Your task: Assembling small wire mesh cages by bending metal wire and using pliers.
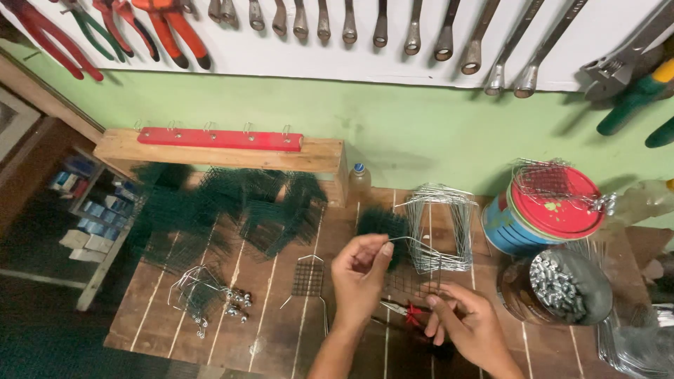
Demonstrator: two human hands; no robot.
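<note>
My left hand (359, 275) pinches a bent silver wire piece (414, 242) by its end, above a small dark square of wire mesh (411, 284) lying on the wooden table (274, 337). On the near edge of that mesh rests my right hand (467, 323), its fingertips touching it. Under my hands lie red-handled pliers (407, 309). A stack of bent silver wire frames (442, 228) stands just behind the mesh.
Piles of dark green mesh (239, 207) sit under a wooden shelf (225, 151). A finished small mesh piece (307, 277), wire pieces with bolts (210, 298), a red-lidded blue can (544, 207) and a jar of screws (562, 284) surround me. Wrenches (379, 24) and pliers hang above.
</note>
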